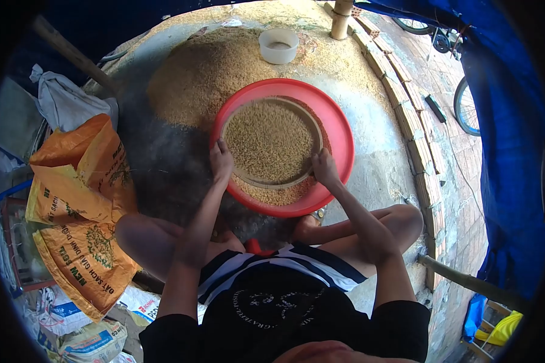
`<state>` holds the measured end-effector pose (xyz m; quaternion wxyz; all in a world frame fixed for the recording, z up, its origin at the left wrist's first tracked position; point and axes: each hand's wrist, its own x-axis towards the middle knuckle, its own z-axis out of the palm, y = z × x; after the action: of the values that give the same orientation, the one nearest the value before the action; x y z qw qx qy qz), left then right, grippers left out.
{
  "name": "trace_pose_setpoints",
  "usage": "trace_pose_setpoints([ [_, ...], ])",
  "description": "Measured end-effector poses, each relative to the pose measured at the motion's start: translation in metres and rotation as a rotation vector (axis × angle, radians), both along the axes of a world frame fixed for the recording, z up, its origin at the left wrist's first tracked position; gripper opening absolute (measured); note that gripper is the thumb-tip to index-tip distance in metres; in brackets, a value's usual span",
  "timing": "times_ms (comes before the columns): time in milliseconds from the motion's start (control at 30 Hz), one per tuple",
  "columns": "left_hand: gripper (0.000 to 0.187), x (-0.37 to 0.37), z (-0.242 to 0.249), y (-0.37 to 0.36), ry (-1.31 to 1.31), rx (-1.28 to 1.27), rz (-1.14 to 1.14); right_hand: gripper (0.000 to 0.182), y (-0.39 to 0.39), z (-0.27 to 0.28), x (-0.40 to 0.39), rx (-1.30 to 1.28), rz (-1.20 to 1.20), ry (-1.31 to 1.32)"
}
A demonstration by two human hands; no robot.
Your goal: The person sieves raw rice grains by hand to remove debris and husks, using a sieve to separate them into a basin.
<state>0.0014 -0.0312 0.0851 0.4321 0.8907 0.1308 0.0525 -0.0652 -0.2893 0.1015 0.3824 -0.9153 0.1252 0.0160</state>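
A round sieve (271, 142) full of brownish grain is held level between my two hands, over a wide red basin (343, 136). My left hand (221, 161) is closed on the sieve's left rim. On the opposite side, my right hand (325, 167) grips the right rim. Paler grain (272, 195) lies in the basin and shows below the sieve's near edge. The basin rests on the ground in front of my crossed legs. The grain in the sieve looks slightly smeared by motion.
Behind the basin spreads a grain heap (194, 75), with a white translucent tub (278, 47) at its edge. Orange sacks (82, 206) and a white sack (72, 100) stand at left. A brick border (415, 130) curves along the right, beside a blue tarp (515, 151).
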Motion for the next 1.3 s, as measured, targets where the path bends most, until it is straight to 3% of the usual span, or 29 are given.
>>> trace_pose_setpoints([
  [67,0.038,-0.006,0.046,-0.005,-0.146,-0.137,-0.025,0.017,0.006,0.023,-0.002,0.05,-0.025,-0.059],
  [100,0.037,-0.005,0.057,-0.007,-0.291,-0.274,-0.046,0.016,0.009,0.032,-0.005,0.089,-0.023,-0.26],
  [133,0.037,-0.002,0.057,-0.006,-0.296,-0.277,-0.049,0.015,0.011,0.036,-0.006,0.126,-0.019,-0.46],
  [167,0.035,0.0,0.054,-0.004,-0.327,-0.307,-0.06,0.015,0.01,0.034,-0.004,0.124,-0.018,-0.462],
  [267,0.035,0.001,0.015,-0.004,-0.301,-0.283,-0.058,0.017,0.006,0.002,-0.002,0.116,-0.03,-0.374],
  [333,0.036,0.0,-0.025,-0.004,-0.248,-0.228,-0.04,0.019,-0.002,-0.036,0.001,-0.119,-0.023,-0.074],
  [400,0.038,-0.003,-0.044,-0.004,0.114,0.026,-0.007,0.022,-0.01,-0.057,-0.003,-0.098,-0.023,-0.015],
  [467,0.04,-0.003,-0.045,-0.004,0.128,0.026,-0.021,0.022,-0.018,-0.067,0.0,0.062,-0.034,0.205],
  [567,0.038,-0.003,-0.025,-0.004,-0.015,0.031,-0.05,0.021,-0.009,-0.021,-0.002,0.143,-0.057,0.174],
  [600,0.038,-0.006,0.004,-0.006,-0.062,-0.076,-0.054,0.021,-0.004,-0.005,-0.005,0.142,-0.063,0.169],
  [667,0.038,-0.008,0.04,-0.007,-0.123,-0.187,-0.063,0.018,0.003,0.024,-0.009,0.061,0.015,-0.349],
  [733,0.036,-0.007,0.056,-0.003,-0.307,-0.323,-0.085,0.017,0.006,0.04,-0.008,0.108,0.002,-0.419],
  [767,0.028,0.001,0.051,-0.006,-0.521,-0.389,-0.067,0.015,0.008,0.043,-0.009,0.162,-0.007,-0.472],
  [867,0.032,0.008,0.05,-0.01,-0.551,-0.367,-0.086,0.018,0.004,0.019,0.005,0.088,-0.014,-0.364],
  [900,0.032,0.008,0.037,-0.008,-0.542,-0.359,-0.076,0.018,0.002,0.006,0.007,0.096,-0.005,-0.353],
  [967,0.037,0.01,-0.009,-0.004,-0.178,-0.111,-0.046,0.022,-0.006,-0.023,0.006,-0.012,-0.025,-0.118],
  [1000,0.037,0.008,-0.024,-0.003,-0.173,-0.109,-0.042,0.022,-0.013,-0.044,0.004,-0.011,-0.021,-0.113],
  [1067,0.04,0.007,-0.042,-0.003,0.213,0.047,-0.062,0.023,-0.027,-0.078,-0.001,0.13,-0.04,0.245],
  [1133,0.04,0.002,-0.04,-0.004,0.239,0.026,-0.069,0.022,-0.023,-0.055,-0.005,0.185,-0.057,0.299],
  [1200,0.038,0.002,-0.038,-0.005,0.012,0.014,-0.082,0.021,-0.017,-0.033,-0.009,0.243,-0.08,0.347],
  [1233,0.038,-0.001,-0.019,-0.008,0.007,0.011,-0.089,0.02,-0.015,-0.026,-0.01,0.131,-0.039,0.081],
  [1267,0.036,-0.001,0.001,-0.009,-0.163,-0.077,-0.098,0.019,-0.013,-0.019,-0.01,0.017,0.001,-0.187],
  [1300,0.035,-0.003,0.025,-0.01,-0.332,-0.167,-0.107,0.019,-0.009,-0.007,-0.011,0.013,-0.007,-0.195],
])
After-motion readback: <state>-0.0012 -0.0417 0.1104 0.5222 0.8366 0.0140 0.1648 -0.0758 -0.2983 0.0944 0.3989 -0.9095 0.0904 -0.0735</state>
